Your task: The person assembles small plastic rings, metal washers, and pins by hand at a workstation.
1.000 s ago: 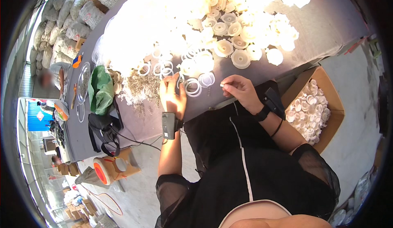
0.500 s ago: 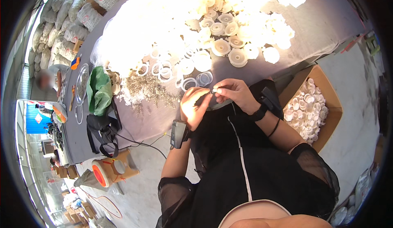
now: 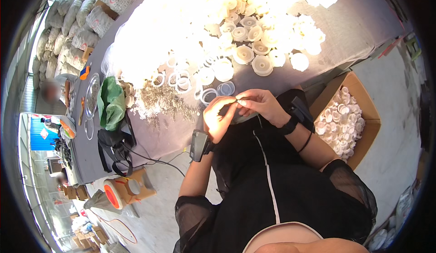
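Note:
At the near edge of the table, my left hand (image 3: 218, 120) and my right hand (image 3: 263, 106) meet fingertip to fingertip. Both are closed in a pinch around something tiny, mostly hidden by the fingers; its kind cannot be made out. Just beyond them lie clear plastic discs (image 3: 225, 88) and a white ring (image 3: 208, 96). To the left of my left hand spreads a heap of small metallic-looking pieces (image 3: 165, 99). Round whitish plastic parts (image 3: 262, 65) with raised centres are scattered farther back, many washed out by bright light.
An open cardboard box (image 3: 373, 130) of white round parts stands at my right. On the table's left are a green cloth or bag (image 3: 111, 103), a black bag (image 3: 113, 146) with a cable, and a clear tray (image 3: 92, 96). A stool with an orange-red end (image 3: 112, 194) is below.
My fingertips have come closer together, and the small white bit that showed between them is now mostly covered. My left hand has shifted slightly right.

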### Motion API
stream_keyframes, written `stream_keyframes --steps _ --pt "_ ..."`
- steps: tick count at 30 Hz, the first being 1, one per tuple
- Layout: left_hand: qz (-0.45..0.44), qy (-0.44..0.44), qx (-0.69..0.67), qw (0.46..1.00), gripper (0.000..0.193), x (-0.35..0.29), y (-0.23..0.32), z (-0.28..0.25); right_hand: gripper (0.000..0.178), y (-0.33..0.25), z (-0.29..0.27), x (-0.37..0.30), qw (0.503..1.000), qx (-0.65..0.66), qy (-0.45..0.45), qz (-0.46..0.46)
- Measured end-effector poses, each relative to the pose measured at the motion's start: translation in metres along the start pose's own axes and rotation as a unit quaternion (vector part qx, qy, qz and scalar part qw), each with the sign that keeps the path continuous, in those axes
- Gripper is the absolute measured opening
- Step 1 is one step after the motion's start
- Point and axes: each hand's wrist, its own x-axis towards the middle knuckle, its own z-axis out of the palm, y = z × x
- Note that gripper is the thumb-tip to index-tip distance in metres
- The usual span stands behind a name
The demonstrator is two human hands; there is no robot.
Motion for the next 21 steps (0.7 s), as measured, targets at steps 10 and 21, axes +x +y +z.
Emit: stream_keyframes --steps 10,21 --pt "0.022 0.046 0.18 0.982 0.024 0.09 -0.061 -0.022 0.02 0.009 -0.009 0.002 0.995 0.026 0.047 -0.083" --pt "0.025 -0.009 0.358 0.933 0.049 0.076 -0.027 0.01 0.019 0.008 -0.02 0.008 0.988 0.065 0.089 -0.112"
